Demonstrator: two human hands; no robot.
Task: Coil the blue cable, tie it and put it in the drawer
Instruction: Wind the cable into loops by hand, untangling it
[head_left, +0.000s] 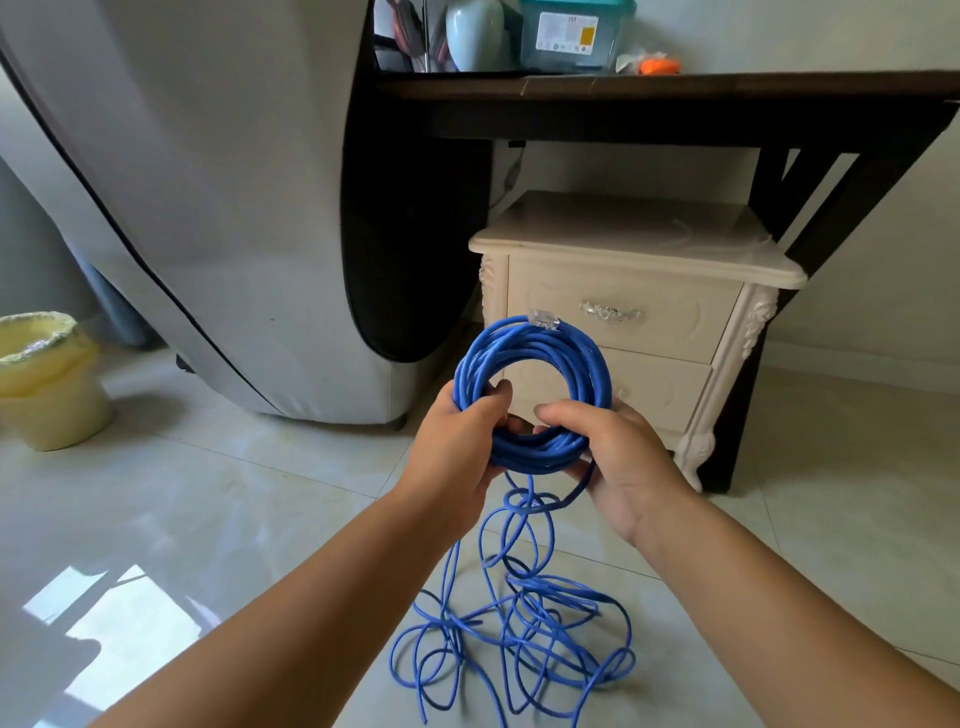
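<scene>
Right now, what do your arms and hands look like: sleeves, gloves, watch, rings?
The left forearm and right forearm are bare to the picture's edge; no sleeve shows. The left hand and right hand wear no gloves. No watch or bracelet on either wrist, and no ring on the fingers that show; some fingers are hidden.

Both hands (457, 441) grip blue cable (535, 374) coil

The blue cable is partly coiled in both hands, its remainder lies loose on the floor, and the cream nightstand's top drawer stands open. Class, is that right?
No: the head view shows the top drawer shut. The left hand and right hand do hold the partly coiled blue cable, its remainder loose on the floor.
</scene>
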